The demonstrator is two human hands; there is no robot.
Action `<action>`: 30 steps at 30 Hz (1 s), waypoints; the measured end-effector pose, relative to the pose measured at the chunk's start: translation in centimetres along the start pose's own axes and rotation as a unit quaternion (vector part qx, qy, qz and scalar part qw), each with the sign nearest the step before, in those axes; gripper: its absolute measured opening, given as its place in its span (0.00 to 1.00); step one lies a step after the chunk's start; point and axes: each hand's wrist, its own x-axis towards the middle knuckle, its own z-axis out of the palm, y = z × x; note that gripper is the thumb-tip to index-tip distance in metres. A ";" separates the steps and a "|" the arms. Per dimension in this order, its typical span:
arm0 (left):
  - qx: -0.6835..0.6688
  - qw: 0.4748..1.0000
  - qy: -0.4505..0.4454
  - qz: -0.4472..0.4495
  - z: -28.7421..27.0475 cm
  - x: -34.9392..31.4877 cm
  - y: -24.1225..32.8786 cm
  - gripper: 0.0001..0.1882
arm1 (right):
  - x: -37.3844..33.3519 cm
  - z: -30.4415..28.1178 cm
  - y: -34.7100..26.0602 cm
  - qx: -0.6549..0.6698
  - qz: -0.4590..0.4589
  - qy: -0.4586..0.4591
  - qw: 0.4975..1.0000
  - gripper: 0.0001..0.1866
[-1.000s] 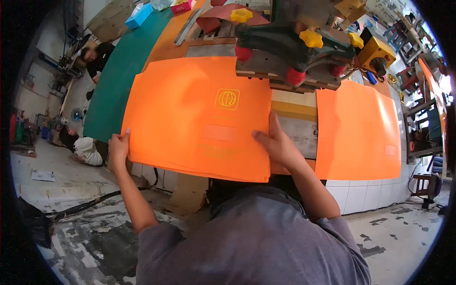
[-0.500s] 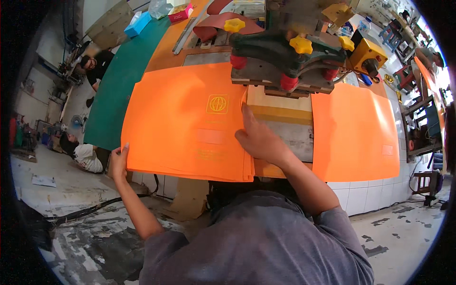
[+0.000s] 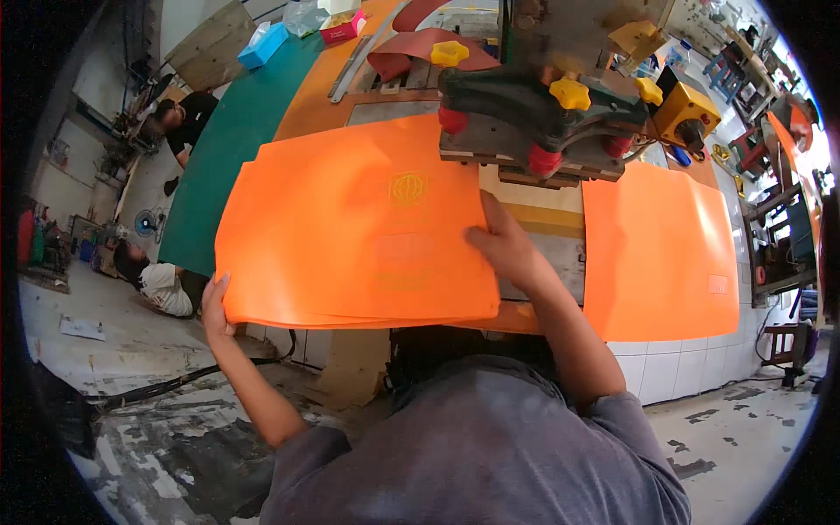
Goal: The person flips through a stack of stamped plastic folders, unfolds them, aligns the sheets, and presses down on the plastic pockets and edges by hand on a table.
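A large orange sheet (image 3: 306,219) with a yellow emblem lies on top of other orange sheets, whose edges peek out along the front. My left hand (image 3: 215,308) is closed on its near left corner, thumb on top and the other fingers out of sight below. At the right edge my right hand (image 3: 510,249) grips the same sheet, thumb on its face. Just beyond that hand stands a dark green press (image 3: 534,118) with yellow knobs and red feet, over a pale board (image 3: 542,199) with a tan band, partly covered by the sheet.
More orange sheeting (image 3: 661,254) lies to the right of the press. A green mat (image 3: 249,144) covers the table's left side, with a blue tissue box (image 3: 262,45) and a pink box (image 3: 343,26) behind. A yellow control box (image 3: 687,112) sits right of the press. Other people are at left.
The top sheet's right edge has shifted right, over more of the pale board and away from the sheets below. My right hand has moved right with it; my left hand stays at the corner.
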 end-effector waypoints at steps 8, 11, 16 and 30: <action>0.020 0.988 -0.150 -0.040 -4.1 -1.0 -0.5 0.38 | 1.1 -0.2 0.4 -0.149 0.068 0.045 0.986 0.34; -0.039 0.987 -0.155 -0.035 -2.1 0.9 0.1 0.41 | 1.5 0.7 -2.3 -0.221 0.049 0.030 0.973 0.34; -0.104 0.984 -0.123 -0.072 -4.7 4.6 -0.2 0.40 | 2.0 2.8 -5.3 -0.324 0.012 0.004 0.946 0.31; 0.039 0.990 -0.116 -0.068 -2.4 4.1 0.1 0.36 | 1.3 4.8 -5.7 -0.322 -0.025 -0.070 0.944 0.35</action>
